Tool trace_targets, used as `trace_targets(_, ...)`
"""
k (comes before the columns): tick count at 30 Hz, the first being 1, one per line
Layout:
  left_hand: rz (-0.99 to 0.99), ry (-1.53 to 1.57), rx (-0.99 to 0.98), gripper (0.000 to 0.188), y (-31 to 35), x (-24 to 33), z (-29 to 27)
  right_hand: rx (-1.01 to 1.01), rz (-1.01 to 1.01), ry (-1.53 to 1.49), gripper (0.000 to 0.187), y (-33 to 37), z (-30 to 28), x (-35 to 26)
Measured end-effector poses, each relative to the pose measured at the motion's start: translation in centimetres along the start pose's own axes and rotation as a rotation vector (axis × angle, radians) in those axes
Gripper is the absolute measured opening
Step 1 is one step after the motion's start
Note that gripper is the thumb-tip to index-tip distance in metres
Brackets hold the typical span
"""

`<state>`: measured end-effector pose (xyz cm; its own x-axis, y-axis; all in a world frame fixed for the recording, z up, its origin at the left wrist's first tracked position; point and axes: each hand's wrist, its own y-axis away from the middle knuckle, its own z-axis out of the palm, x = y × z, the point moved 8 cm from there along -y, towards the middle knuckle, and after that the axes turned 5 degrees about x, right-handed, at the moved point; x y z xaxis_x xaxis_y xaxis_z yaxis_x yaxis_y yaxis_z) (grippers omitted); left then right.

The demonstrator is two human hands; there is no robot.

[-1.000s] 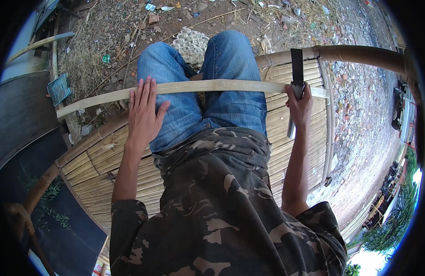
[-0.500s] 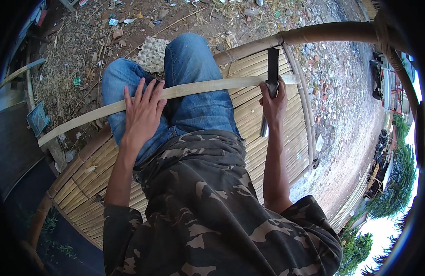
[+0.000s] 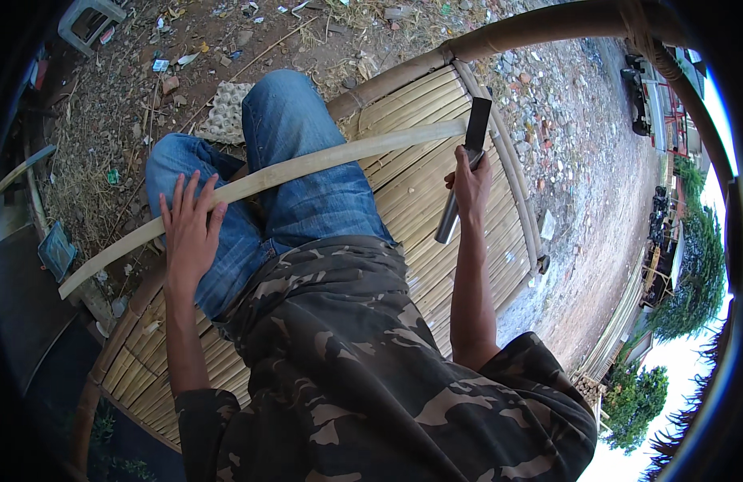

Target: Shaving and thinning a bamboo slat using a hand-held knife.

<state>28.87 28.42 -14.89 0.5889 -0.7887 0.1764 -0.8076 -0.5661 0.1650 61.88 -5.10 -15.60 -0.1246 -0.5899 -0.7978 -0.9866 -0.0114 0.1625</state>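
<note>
A long, pale bamboo strip (image 3: pixel 307 165) lies across my thighs, running from lower left to upper right. My left hand (image 3: pixel 190 241) rests on its left part over my left leg, with the fingers spread and stretched past the strip. In my right hand (image 3: pixel 471 193) is a knife (image 3: pixel 478 124) with a broad dark blade and a grey, tube-like metal handle, gripped where blade and handle meet. The blade points away from me and stands over the strip's right end. Whether blade and strip touch, I cannot tell.
I sit on a slatted bamboo platform (image 3: pixel 427 189) edged by a thick bamboo pole (image 3: pixel 403 80). Beyond my knees lies an egg tray (image 3: pixel 225 112) on littered ground. A grey plastic stool (image 3: pixel 86 24) shows at the far left, and a blue-green basket-like object (image 3: pixel 58 251) is at the left.
My left hand has moved left with the strip. The strip's right end, which stuck out past the blade, now reaches only to it. The knife has tilted slightly; the whole view has shifted.
</note>
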Motion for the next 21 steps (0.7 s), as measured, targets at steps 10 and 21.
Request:
trace_targets(10,0.076,0.232,0.145,0.037,-0.4,0.7,-1.8,-0.110,0.047,0.039,0.032,0.7,1.5,1.1)
trace_targets(21,-0.152,0.166,0.106,0.039,7.4,-11.5,-2.5,-0.388,-0.164,0.177,0.033,6.1,7.7,-2.3)
